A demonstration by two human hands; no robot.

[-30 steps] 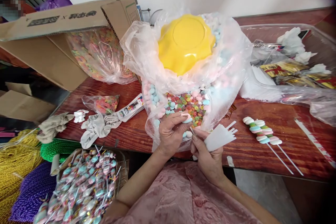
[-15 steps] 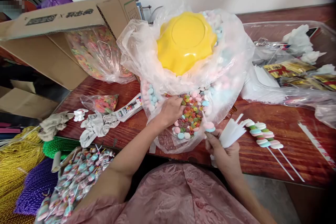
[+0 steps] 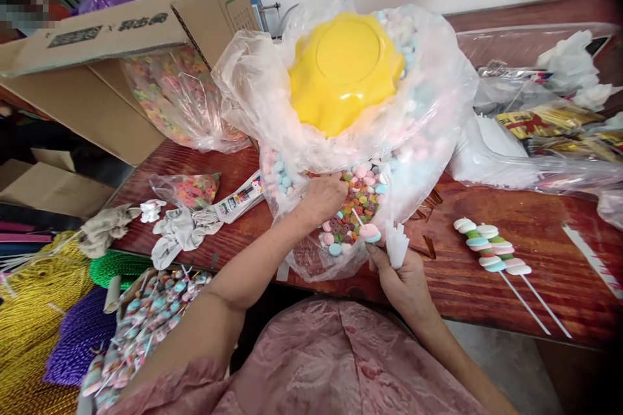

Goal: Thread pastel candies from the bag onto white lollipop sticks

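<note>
My left hand reaches over the ring gummies, its fingers bent together among them; whatever they pinch is hidden. My right hand is closed round a bundle of white sticks. Between its thumb and fingers stands one stick with a pink-and-blue marshmallow on it, its bare tip pointing up. Loose marshmallows lie around the gummies on the clear plastic bag. Two finished skewers of marshmallows and gummies lie side by side on the table to the right.
An upturned yellow bowl sits on the marshmallow bag. A cardboard box with bagged gummies stands at left. Wrapped skewers fill a box below the table edge. At right is a clear plastic tray of packaging.
My right hand has moved left with the sticks, bringing the marshmallow in front of the gummies. My left hand has shifted slightly right, still among the gummies. The view has shifted a little.
</note>
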